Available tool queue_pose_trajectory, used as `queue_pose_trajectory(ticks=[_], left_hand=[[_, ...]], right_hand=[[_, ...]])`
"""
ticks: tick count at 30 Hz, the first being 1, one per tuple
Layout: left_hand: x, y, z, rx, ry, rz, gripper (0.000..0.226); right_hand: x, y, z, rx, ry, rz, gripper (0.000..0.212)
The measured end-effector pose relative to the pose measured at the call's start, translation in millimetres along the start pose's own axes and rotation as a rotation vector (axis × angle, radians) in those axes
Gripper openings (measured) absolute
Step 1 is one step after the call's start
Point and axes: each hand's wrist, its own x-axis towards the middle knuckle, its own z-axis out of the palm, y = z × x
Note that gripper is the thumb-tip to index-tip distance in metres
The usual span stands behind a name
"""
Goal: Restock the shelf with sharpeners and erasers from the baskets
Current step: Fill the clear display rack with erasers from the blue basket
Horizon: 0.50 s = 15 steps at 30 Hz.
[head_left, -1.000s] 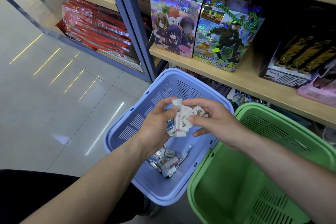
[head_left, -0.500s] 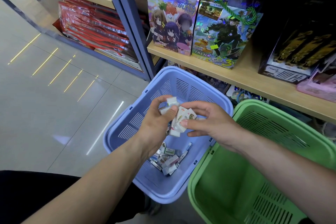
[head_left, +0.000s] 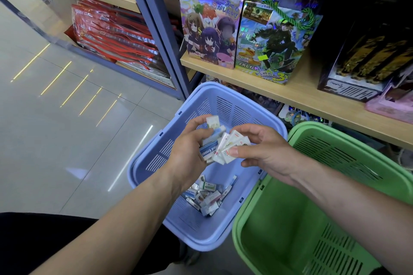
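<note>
Both forearms reach in from the near edge and meet over the light blue slotted plastic basket point(head_left: 156, 158), which stands on the pale tiled floor point(head_left: 55, 129) below the shelving. The left hand point(head_left: 190, 152) is turned with its back toward the camera and its fingers curled. It grips a bunch of small white wrapped erasers point(head_left: 221, 147), with the thumb lying over the topmost one. One eraser in the bunch has a blue sleeve (the word "Eraser" can be read on it).

The right hand point(head_left: 268, 152) comes in from the right, palm turned partly down. Its thumb presses onto the fanned right side of the same bunch and pinches those erasers against the fingers curled beneath. Both hands hold the bunch above the basket's inside, well clear of its bottom.

A loose pile of wrapped erasers point(head_left: 206, 196) lies at the near end of the blue basket's floor. Just to the right, touching the blue one, stands a green slotted plastic basket point(head_left: 335, 163); what it holds cannot be made out.

On the far side, a pale wooden shelf board point(head_left: 301, 96) carries two glossy printed gift bags point(head_left: 210, 29) side by side and a dark box with gold print point(head_left: 368, 58) to their right. Far left, a lower shelf holds a stack of red plastic-wrapped packets point(head_left: 116, 35).
</note>
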Motion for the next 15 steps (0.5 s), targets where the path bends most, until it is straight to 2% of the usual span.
queue_pose_trajectory(ticks=[2,6,11,15], left_hand=[[0.5,0.9,-0.9,-0.024,0.006,-0.024,0.041],[-0.8,0.2,0.1,-0.065,-0.013,-0.051,0.045],[-2.7,0.2,2.1,-0.106,-0.013,0.002,0.037],[-1.4,-1.6,0.6,-0.070,0.004,0.032,0.030]], right_hand=[[1.0,-1.1,-2.2,0.056,-0.002,0.012,0.058],[2.0,-2.5,-3.7,0.170,0.004,0.044,0.052],[1.9,-1.7,2.0,0.254,0.043,0.079,0.055],[1.9,0.2,6.4,0.260,0.077,0.114,0.066]])
